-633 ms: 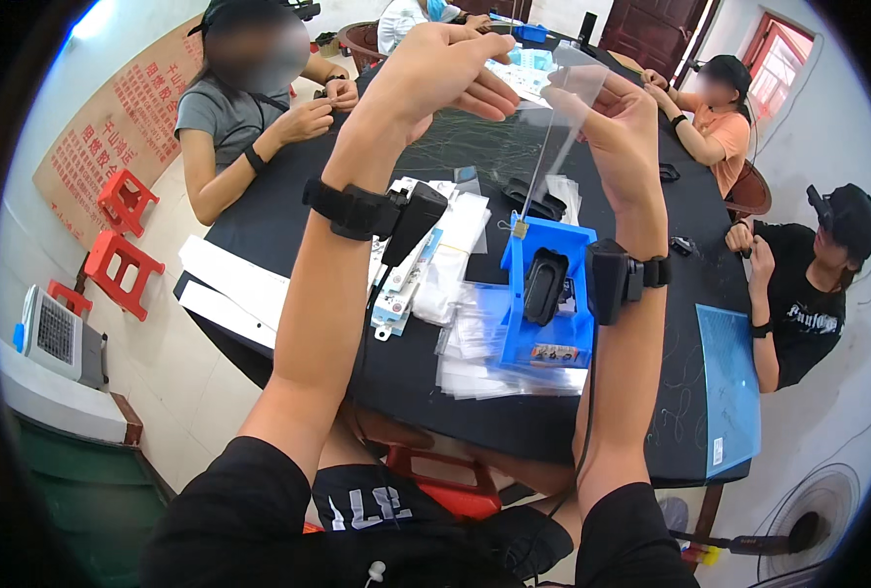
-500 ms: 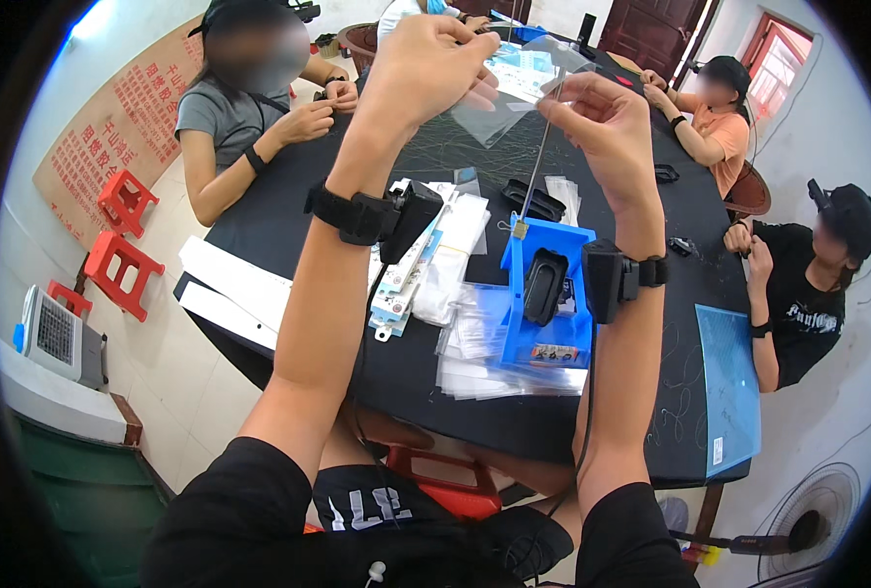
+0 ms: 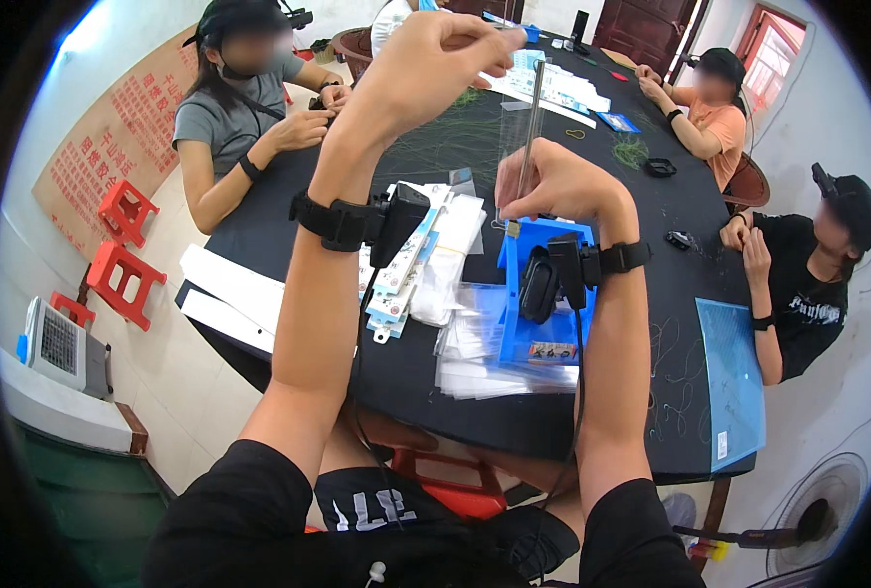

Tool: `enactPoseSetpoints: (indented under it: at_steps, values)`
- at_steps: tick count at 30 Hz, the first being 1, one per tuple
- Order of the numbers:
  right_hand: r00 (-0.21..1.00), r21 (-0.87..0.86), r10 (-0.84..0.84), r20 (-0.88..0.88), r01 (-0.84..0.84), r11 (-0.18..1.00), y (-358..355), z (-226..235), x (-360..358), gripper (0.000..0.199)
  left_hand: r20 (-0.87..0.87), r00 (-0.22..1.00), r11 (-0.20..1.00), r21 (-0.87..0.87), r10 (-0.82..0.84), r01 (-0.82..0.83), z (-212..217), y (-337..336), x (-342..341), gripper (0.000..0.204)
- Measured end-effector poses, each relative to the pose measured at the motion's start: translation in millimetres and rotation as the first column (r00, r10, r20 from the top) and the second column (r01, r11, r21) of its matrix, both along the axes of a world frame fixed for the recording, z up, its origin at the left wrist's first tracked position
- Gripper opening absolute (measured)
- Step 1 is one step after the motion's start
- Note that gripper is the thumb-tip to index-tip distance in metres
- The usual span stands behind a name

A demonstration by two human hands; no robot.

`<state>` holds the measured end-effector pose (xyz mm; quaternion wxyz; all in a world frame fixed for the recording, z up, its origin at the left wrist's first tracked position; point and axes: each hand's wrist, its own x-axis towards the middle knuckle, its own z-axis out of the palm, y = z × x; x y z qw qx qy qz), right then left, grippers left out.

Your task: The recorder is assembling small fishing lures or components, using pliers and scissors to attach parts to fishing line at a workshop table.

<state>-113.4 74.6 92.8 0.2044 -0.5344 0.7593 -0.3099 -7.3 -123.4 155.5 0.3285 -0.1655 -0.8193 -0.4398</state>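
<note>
My left hand is raised high over the table, its fingers pinched together; anything between them is too small to make out. Lower and to the right, my right hand closes its fingers around the lower part of a thin metal rod. A clear plastic strip runs beside the rod, its lower end by the right fingers. The rod stands nearly upright at the far edge of a blue plastic tray, where a small binder clip sits. Inside the tray lies a black oval case, partly hidden by my wrist camera.
Clear plastic bags and printed cards lie left of the tray. White strips are at the left edge, a blue translucent sheet at the right. Green thread lies farther off. Several people work around the table.
My right hand has moved down along the rod, toward the tray. The left hand stays high, shifted slightly. The clear plastic sheet between the hands now appears as a narrow strip beside the rod.
</note>
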Motion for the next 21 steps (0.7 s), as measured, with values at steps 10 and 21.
enactPoseSetpoints:
  at_steps: [10, 21]
  values:
    - [0.999, -0.009, -0.045, 0.007, 0.045, 0.999, 0.2, -0.5, 7.5, 0.01, -0.037, 0.998, 0.998, -0.04, 0.048, -0.05, -6.2, 22.8, -3.4, 0.025]
    - [0.988, -0.387, -0.15, -0.04, 0.123, 0.914, 7.4, 11.7, 1.5, 0.07, -0.697, 0.703, 0.967, -0.058, 0.14, -0.249, 15.2, 32.4, -0.8, 0.026]
